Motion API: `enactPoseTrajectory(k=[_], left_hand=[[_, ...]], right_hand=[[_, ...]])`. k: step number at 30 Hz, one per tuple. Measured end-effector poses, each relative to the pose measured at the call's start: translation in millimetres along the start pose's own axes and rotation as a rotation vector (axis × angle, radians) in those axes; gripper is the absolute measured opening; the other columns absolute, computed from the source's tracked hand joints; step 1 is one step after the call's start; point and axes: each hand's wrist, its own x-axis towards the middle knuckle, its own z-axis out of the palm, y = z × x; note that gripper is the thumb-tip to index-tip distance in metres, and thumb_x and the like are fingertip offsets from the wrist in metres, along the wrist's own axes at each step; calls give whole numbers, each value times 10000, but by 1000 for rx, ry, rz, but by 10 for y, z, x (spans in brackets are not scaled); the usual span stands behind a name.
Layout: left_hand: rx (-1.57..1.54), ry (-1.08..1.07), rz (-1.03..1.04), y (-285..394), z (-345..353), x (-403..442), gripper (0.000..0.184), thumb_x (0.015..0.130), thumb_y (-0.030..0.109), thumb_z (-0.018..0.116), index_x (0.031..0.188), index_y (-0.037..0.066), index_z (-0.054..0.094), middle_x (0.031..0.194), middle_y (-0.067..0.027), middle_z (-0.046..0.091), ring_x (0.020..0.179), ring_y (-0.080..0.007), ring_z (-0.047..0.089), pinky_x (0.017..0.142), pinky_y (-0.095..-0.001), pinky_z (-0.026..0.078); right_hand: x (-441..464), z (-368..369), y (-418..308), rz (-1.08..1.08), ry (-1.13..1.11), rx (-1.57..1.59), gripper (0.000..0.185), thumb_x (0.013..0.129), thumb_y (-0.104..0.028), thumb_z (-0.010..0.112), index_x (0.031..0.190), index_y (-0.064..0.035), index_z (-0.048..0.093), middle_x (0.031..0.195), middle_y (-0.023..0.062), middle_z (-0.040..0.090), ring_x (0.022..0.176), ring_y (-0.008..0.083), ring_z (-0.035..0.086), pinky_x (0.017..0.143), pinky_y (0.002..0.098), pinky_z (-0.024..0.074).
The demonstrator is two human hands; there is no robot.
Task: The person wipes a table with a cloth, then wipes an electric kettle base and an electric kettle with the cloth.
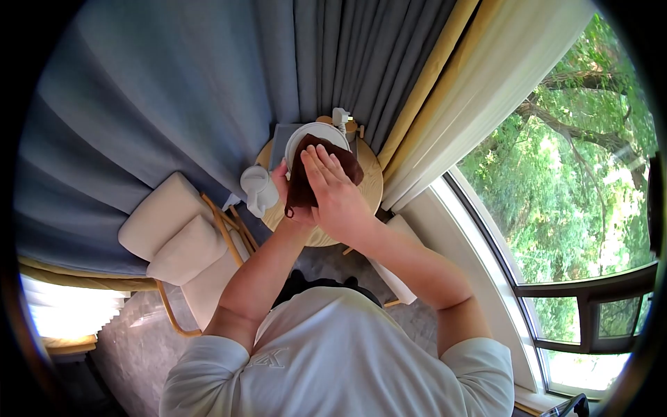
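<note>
A dark brown cloth (300, 186) with a small loop at its lower corner lies between my two hands, above the round wooden table. My left hand (282, 183) is under the cloth at its left side, its thumb showing and its other fingers mostly hidden. On top of the cloth, my right hand (329, 182) lies flat with its fingers stretched out and pointing away from me. Behind the cloth is a round white object (297, 139). A white kettle (258, 189) stands left of my hands, near the table's edge.
The round wooden table (374, 182) also holds a white plug (340, 117) at the back. A beige cushioned armchair (163, 217) stands left, and another pale seat (396, 274) is at the right. Grey-blue curtains (174, 83) hang behind; a large window (577, 174) is at the right.
</note>
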Motion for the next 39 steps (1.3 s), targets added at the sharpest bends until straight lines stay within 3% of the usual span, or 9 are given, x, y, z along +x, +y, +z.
enactPoseTrajectory(k=[3,11,20,23,25,28,29,38,39], left_hand=[[3,154,48,-1,-37,32,642,976,617,517,1362,123,655,1413,-67,667,1265,-265,640,1153,-428,458],[19,116,-33,46,19,-63,701,963,630,512,1416,105,613,1457,-97,631,1326,-303,597,1188,-437,426],[51,136,-4,22,-89,-16,772,948,643,506,1477,84,566,1507,-132,591,1395,-347,548,1227,-448,390],[176,158,30,42,28,36,808,948,650,497,1513,73,527,1525,-157,569,1411,-350,537,1237,-455,381],[190,164,65,60,54,47,811,975,635,472,1544,57,503,1546,-157,561,1425,-341,529,1246,-456,373],[16,-38,28,98,24,54,776,1004,608,454,1550,59,505,1564,-145,558,1436,-328,522,1249,-450,370],[174,132,117,58,144,60,754,1018,590,451,1552,61,508,1571,-137,560,1448,-325,511,1248,-453,370],[185,218,128,39,304,106,794,998,611,449,1555,47,492,1568,-167,551,1434,-351,523,1233,-476,390],[145,126,93,43,326,117,808,993,621,433,1550,38,487,1552,-191,555,1409,-368,538,1214,-485,407]], right_hand=[[5,76,-33,-24,-8,-42,813,819,-48,682,1553,133,384,1601,308,458,1543,447,397,1281,520,322],[23,21,-218,-114,-56,-129,786,806,-72,691,1521,131,435,1568,282,511,1525,417,441,1281,516,332],[-31,-21,-55,-138,-35,-215,663,886,-76,622,1500,117,464,1558,258,532,1504,394,478,1265,526,354],[-79,-98,91,-116,-51,-253,595,934,-93,541,1484,126,479,1553,256,538,1507,376,473,1280,505,328],[-113,-152,189,-108,-43,-268,589,933,-90,542,1480,123,483,1543,258,545,1500,378,480,1278,509,330],[-164,-237,319,-76,-23,-238,606,907,-56,556,1483,119,483,1525,264,560,1491,390,489,1269,524,342],[-169,-270,353,-64,-21,-225,612,900,-46,559,1484,120,482,1523,266,561,1490,393,491,1267,527,345],[-153,-305,317,-34,15,-181,673,845,9,592,1498,119,471,1534,276,551,1498,401,480,1264,530,353],[-175,-307,307,-42,10,-161,672,845,10,592,1497,120,472,1535,277,550,1497,400,482,1263,531,355]])
